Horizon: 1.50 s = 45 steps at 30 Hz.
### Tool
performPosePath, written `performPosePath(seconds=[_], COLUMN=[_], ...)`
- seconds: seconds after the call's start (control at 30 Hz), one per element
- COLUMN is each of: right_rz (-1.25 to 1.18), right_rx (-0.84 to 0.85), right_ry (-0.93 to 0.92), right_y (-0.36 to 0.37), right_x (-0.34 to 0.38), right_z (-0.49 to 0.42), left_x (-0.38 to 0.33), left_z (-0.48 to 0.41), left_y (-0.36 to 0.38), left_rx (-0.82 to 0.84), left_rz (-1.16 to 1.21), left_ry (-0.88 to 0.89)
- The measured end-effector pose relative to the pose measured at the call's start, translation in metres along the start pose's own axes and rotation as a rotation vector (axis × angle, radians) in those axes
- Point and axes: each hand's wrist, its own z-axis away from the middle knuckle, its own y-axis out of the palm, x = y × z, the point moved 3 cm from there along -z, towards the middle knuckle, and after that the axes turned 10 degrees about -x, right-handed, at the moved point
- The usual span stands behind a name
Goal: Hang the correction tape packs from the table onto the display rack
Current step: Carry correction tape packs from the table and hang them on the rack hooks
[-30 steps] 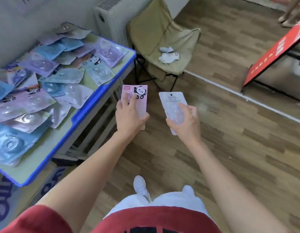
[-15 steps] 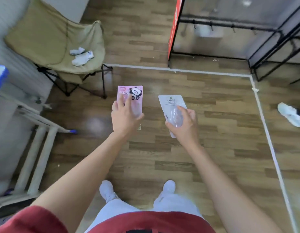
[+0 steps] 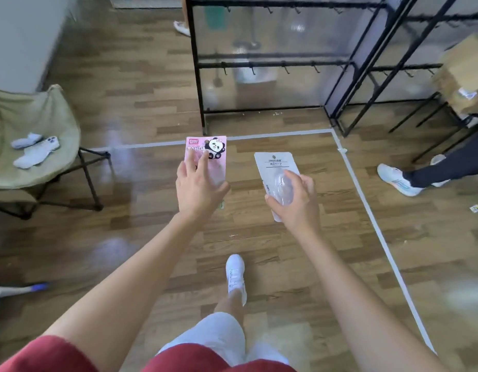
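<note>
My left hand (image 3: 199,187) holds a pink correction tape pack (image 3: 209,151) with a panda print, upright in front of me. My right hand (image 3: 296,202) grips a white correction tape pack (image 3: 274,163) with a clear blister, tilted slightly left. Ahead stands the black display rack (image 3: 275,64) with rows of bare hooks and a clear plastic backing. It is more than an arm's length beyond both packs. The table is out of view.
A beige folding chair (image 3: 31,124) with white socks and a phone on it stands at the left. Another person's leg and shoe (image 3: 401,178) are at the right, near a cardboard box (image 3: 465,73). White tape lines (image 3: 366,200) mark the wooden floor.
My view has swung right, away from the table and chair, and the display rack now fills the top. I have stepped forward. Both hands still hold the same packs.
</note>
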Motion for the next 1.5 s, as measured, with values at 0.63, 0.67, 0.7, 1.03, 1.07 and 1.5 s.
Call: performPosePath(seconds=[0.63, 0.67, 0.7, 1.03, 1.07, 1.5], right_rz=[-0.055, -0.055, -0.059, -0.12, -0.123, -0.114], right_rx=[-0.288, -0.286, -0.279, -0.31, -0.322, -0.426], right_ry=[-0.167, -0.188, -0.21, -0.434, -0.449, -0.533], right_y=[-0.051, -0.054, -0.057, -0.098, -0.1, -0.096], right_x=[-0.02, -0.023, -0.026, -0.016, -0.012, 0.04], right_z=[-0.386, -0.406, -0.428, -0.613, -0.628, -0.753], left_x=[-0.249, -0.262, -0.274, -0.387, -0.394, -0.438], left_z=[-0.292, -0.303, -0.314, -0.429, -0.44, -0.572], left_y=[0.103, 0.111, 0.118, 0.153, 0.153, 0.144], left_rx=[-0.137, -0.149, -0.163, -0.332, -0.347, -0.458], left_rz=[0.077, 0.083, 0.088, 0.111, 0.107, 0.128], left_ry=[0.184, 0.175, 0.167, 0.1, 0.108, 0.197])
